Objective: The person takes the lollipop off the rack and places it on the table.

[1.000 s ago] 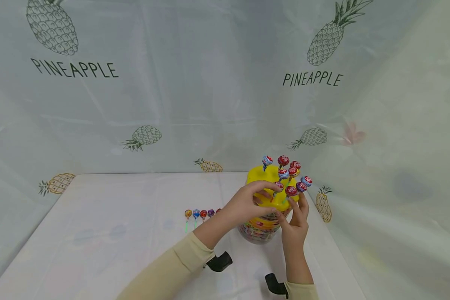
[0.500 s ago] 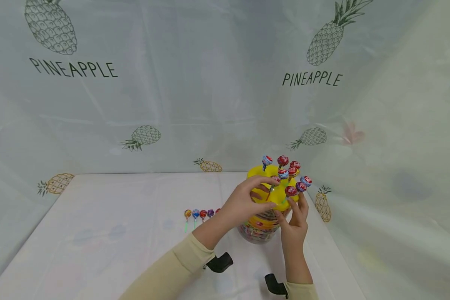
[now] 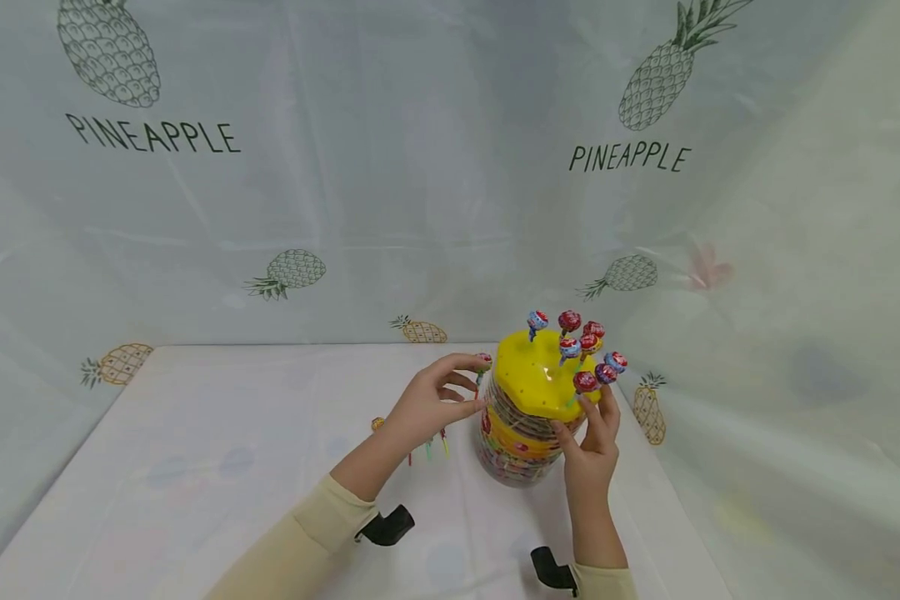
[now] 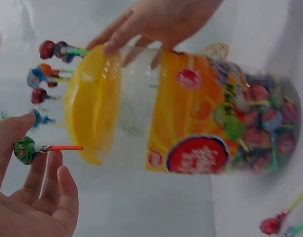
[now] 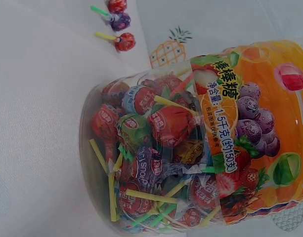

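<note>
My left hand [image 3: 429, 404] pinches the lolly [image 4: 24, 150] head, stick [image 4: 66, 148] free; my right hand [image 3: 589, 454] grips the jar [image 4: 177, 116]. Steadiness helps!

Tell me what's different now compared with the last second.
The left hand has moved left, from over the yellow lid to beside it, carrying the green-wrapped lollipop along, pinched in its fingers. No new grip or release shows. Unchanged: the right hand at the lid's near right edge, the jar standing upright, and the lollipops in the lid.
</note>
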A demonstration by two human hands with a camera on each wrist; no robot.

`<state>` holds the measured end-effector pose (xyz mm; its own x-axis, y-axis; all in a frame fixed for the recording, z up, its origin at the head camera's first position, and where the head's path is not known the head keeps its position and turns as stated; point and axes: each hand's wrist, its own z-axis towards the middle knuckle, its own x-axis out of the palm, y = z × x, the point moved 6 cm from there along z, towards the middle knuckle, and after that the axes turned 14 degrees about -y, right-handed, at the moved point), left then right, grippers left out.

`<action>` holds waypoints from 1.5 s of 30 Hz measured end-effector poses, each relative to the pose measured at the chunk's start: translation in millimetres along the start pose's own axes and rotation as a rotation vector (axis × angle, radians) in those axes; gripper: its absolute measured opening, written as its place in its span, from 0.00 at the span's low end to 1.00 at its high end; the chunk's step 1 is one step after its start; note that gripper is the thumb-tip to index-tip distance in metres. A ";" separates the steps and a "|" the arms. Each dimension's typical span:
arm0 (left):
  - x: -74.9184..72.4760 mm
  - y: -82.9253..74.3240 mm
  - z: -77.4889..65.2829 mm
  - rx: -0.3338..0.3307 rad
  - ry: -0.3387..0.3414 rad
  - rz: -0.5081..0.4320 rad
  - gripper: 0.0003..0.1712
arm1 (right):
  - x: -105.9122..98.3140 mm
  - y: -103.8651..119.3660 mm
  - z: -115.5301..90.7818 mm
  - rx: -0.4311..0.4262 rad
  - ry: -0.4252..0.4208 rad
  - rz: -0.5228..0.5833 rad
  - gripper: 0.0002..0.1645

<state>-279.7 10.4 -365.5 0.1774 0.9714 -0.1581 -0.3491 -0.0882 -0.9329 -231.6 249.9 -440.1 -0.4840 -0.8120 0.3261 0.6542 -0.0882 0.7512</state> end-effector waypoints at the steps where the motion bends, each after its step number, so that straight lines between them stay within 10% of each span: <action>1: -4.6 5.1 -1.2 -0.014 -0.009 0.001 0.29 | 0.2 0.5 0.3 0.002 -0.001 0.001 0.28; 25: -92.7 120.2 -42.7 -0.361 -0.197 0.031 0.32 | 0.0 5.6 2.9 -0.002 -0.012 -0.031 0.27; 45: -128.6 186.1 -55.2 -0.501 -0.280 0.261 0.36 | 0.7 5.8 -1.5 0.020 0.004 -0.024 0.27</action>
<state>-316.7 -143.1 -536.6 -0.1264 0.9190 -0.3735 0.1366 -0.3568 -0.9241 -227.3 248.0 -436.4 -0.4970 -0.8120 0.3060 0.6305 -0.0957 0.7702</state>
